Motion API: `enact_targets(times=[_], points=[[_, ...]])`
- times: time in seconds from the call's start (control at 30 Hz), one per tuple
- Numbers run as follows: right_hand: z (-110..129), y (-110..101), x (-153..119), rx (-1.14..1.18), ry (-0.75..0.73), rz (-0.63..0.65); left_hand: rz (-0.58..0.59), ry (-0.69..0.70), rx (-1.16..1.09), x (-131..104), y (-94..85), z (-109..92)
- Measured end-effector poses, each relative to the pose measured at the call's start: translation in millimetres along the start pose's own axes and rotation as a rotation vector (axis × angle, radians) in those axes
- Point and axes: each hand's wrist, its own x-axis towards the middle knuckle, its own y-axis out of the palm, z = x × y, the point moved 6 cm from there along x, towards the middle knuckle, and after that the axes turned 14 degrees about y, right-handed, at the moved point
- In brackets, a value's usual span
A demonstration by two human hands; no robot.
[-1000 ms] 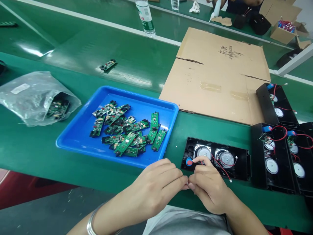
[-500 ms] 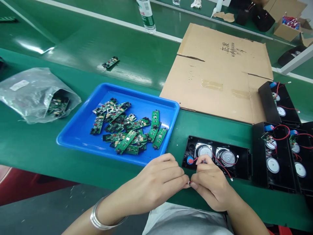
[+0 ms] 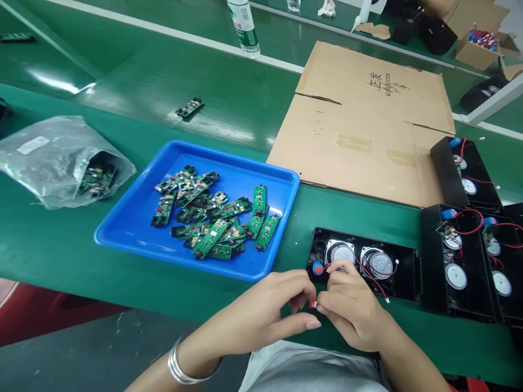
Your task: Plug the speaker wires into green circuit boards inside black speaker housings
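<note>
Between thumb and fingertips, my right hand (image 3: 355, 310) pinches a small red and white wire connector (image 3: 312, 305) in front of a black speaker housing (image 3: 404, 275). My left hand (image 3: 261, 310) is just left of the connector, thumb and fingers apart, holding nothing that I can see. Two round speakers (image 3: 379, 264) sit in the housing, along with a blue and red cylinder (image 3: 317, 267). Red and black wires run across them, and a loose white plug (image 3: 388, 300) hangs over the near edge. My right hand hides part of the housing and wires.
A blue tray (image 3: 134, 239) on the left holds several green circuit boards (image 3: 210, 239). Beyond it lie a plastic bag (image 3: 57, 163) of boards and a single board (image 3: 190, 108). Flattened cardboard (image 3: 359, 120) covers the back; more wired housings (image 3: 453, 305) stand at right.
My left thumb and fingers have parted and drawn back slightly from the connector, which now shows its red part. My right hand keeps its pinch in nearly the same place.
</note>
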Motion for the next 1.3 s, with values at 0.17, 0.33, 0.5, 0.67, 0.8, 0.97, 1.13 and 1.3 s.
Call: enact_targets(times=[0.17, 0.33, 0.5, 0.67, 0.8, 0.97, 1.13, 1.3], points=[[1, 3, 0, -0.066, -0.017, 0.005, 0.016, 0.012, 0.062, 2, 3.2, -1], [3, 5, 0, -0.050, -0.021, 0.027, 0.039, 0.129, -0.105, 5, 3.9, -5], [0, 3, 3, 0.251, 0.067, 0.043, -0.043, 0.062, -0.548, 8, 16.3, 8], [-7, 0, 5, 0.418, 0.147, 0.008, -0.136, -0.037, -0.728, 10, 27.1, 18], [-7, -2, 6, 0.408, 0.165, -0.004, -0.097, 0.002, -0.627, 13, 21.3, 12], [-3, -5, 6, 0.368, 0.139, -0.019, -0.056, 0.096, -0.453, 16, 8.6, 2], [-4, -3, 5, 0.350, 0.128, -0.037, -0.064, -0.086, -0.643, 12, 16.5, 12], [-6, -2, 4, 0.245, 0.129, -0.045, -0.152, -0.333, -1.056, 4, 36.8, 24]])
